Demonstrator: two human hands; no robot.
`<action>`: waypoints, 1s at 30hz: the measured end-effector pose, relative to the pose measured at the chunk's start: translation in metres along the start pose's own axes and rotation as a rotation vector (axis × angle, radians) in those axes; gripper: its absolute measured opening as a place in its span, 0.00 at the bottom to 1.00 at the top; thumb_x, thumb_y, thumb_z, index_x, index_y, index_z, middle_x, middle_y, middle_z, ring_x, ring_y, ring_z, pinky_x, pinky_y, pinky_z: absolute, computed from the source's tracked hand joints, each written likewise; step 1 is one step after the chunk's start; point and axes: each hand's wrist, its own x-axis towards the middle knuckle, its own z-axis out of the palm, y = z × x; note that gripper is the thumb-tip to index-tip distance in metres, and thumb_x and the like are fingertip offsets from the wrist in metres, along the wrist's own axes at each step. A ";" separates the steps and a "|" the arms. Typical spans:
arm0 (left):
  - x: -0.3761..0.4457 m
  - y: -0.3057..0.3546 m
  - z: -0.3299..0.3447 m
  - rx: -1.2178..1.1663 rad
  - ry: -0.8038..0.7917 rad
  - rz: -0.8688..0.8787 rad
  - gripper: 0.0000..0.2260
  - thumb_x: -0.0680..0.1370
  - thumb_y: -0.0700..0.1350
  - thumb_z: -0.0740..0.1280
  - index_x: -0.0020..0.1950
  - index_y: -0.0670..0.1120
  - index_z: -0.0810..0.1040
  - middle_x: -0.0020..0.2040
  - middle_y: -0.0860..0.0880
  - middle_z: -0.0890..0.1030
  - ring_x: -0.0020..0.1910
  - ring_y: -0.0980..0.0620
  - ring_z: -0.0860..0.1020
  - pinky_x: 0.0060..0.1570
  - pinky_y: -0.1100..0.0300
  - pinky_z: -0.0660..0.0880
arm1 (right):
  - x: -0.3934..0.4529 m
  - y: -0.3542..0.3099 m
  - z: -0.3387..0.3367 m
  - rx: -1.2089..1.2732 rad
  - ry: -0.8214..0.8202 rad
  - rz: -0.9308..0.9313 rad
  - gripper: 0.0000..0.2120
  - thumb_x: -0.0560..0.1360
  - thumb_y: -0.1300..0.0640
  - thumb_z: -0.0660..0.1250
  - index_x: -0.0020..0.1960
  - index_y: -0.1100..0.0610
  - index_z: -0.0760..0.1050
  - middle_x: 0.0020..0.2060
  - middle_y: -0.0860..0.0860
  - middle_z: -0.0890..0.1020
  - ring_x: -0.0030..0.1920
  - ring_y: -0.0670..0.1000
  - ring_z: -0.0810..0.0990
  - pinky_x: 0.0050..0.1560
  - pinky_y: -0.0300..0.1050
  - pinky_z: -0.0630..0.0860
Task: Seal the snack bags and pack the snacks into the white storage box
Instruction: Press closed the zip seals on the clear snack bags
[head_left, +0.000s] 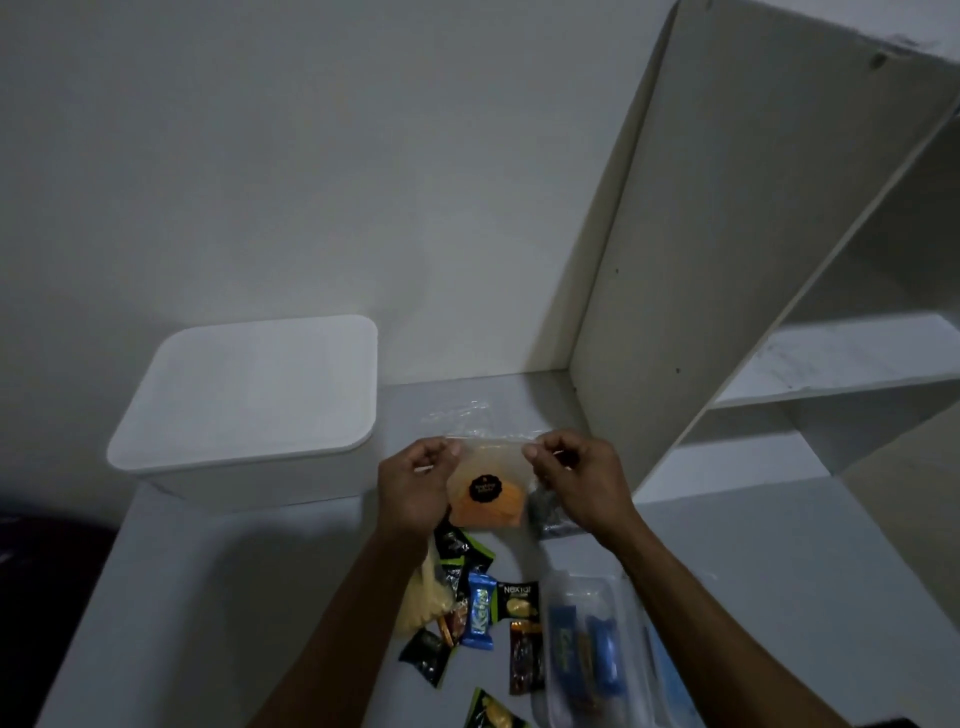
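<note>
A: On the pale grey tabletop (234, 597), what's biggest?

B: The white lidded plastic storage box (244, 400), still closed, at far left. Nearer centre, the clear zip bag of orange snacks (485, 491), black round label unreadable.

A: Held how?

B: Left hand (415, 488) and right hand (582, 483) pinch its top corners, probably to press the seal.

A: Any writing?

B: "Nextar" on a black wrapper (517, 603).

Just right of the white storage box (244, 400), a clear bag (485, 483) shows orange snacks under a black round label; farther right, cream shelving (727, 260).
</note>
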 end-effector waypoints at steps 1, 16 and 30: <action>0.010 0.000 0.006 -0.005 0.015 0.007 0.03 0.75 0.43 0.72 0.42 0.49 0.85 0.32 0.57 0.81 0.34 0.54 0.78 0.38 0.55 0.77 | 0.012 0.002 -0.001 0.024 0.016 0.012 0.05 0.75 0.57 0.72 0.42 0.57 0.81 0.32 0.49 0.81 0.32 0.46 0.78 0.33 0.42 0.76; 0.198 -0.005 0.119 0.026 0.114 -0.058 0.08 0.75 0.43 0.73 0.52 0.43 0.84 0.39 0.49 0.83 0.35 0.57 0.80 0.33 0.64 0.77 | 0.216 0.059 -0.008 -0.071 0.280 0.143 0.08 0.72 0.51 0.73 0.39 0.55 0.81 0.34 0.48 0.84 0.37 0.51 0.83 0.44 0.53 0.82; 0.254 -0.043 0.157 0.122 0.266 -0.222 0.05 0.72 0.44 0.75 0.46 0.45 0.85 0.41 0.46 0.85 0.42 0.51 0.83 0.41 0.61 0.79 | 0.272 0.105 0.007 -0.162 0.365 0.258 0.04 0.75 0.58 0.71 0.44 0.58 0.83 0.37 0.49 0.82 0.40 0.47 0.79 0.40 0.35 0.70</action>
